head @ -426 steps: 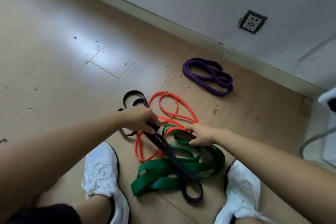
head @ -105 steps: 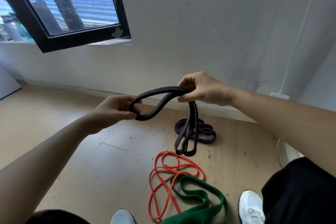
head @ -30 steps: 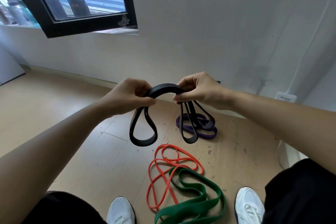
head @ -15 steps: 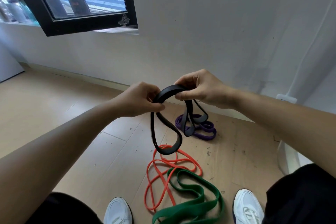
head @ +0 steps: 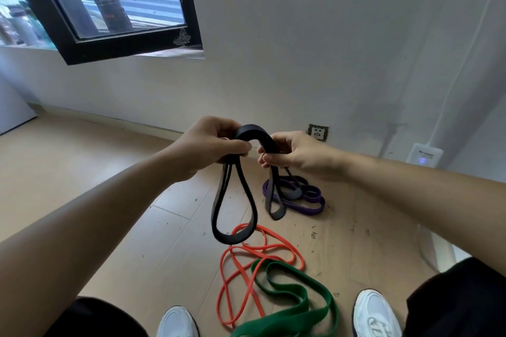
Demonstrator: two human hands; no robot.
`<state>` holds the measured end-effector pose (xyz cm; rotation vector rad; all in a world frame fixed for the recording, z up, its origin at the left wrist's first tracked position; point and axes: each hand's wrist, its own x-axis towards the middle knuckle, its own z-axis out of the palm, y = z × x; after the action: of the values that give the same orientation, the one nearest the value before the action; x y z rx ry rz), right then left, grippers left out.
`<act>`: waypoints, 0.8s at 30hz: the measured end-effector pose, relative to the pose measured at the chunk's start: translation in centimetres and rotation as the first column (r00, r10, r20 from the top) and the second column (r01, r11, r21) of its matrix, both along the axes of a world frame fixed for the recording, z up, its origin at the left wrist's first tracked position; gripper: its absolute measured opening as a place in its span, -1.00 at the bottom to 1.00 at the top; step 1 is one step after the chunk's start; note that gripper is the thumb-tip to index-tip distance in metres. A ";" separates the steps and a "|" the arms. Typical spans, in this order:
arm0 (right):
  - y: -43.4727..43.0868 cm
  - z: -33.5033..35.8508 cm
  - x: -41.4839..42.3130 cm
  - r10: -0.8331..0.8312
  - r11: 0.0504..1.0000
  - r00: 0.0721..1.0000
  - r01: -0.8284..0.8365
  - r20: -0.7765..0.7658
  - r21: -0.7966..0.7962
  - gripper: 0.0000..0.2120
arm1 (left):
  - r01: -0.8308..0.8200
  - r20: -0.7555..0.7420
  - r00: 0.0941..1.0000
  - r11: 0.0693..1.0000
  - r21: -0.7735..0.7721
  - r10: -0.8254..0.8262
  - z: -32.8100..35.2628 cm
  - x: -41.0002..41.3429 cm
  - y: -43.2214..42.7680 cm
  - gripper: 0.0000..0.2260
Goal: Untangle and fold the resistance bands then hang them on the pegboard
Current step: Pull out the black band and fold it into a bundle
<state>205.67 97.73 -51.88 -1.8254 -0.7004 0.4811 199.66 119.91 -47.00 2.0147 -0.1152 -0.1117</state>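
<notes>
I hold a black resistance band (head: 250,200) up in front of me with both hands. My left hand (head: 209,146) grips one side of its arched top, and a long loop hangs below it. My right hand (head: 291,152) pinches the other side, where shorter folded loops dangle. On the floor below lie an orange band (head: 241,265) and a wide green band (head: 295,306), overlapping each other. A purple band (head: 306,198) lies folded near the wall. No pegboard is in view.
A black-framed window (head: 109,8) is at the upper left. A wall socket (head: 317,133) and a small white device (head: 423,156) sit low on the white wall. My two white shoes (head: 375,314) stand on the wooden floor beside the bands.
My hands have come closer together, tightening the arch of the black band between them. The loop under my left hand hangs longer and lower than a second ago.
</notes>
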 end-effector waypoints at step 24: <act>6.1 0.5 -3.0 -0.193 0.951 0.981 0.196 -0.033 0.238 -0.67 | -0.198 0.072 0.966 0.886 -0.419 0.249 0.6 0.4 -2.6 -0.91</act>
<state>202.67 103.80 -51.38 -1.6411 -0.5401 0.2614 200.08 117.31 -46.37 1.5987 0.0178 0.1748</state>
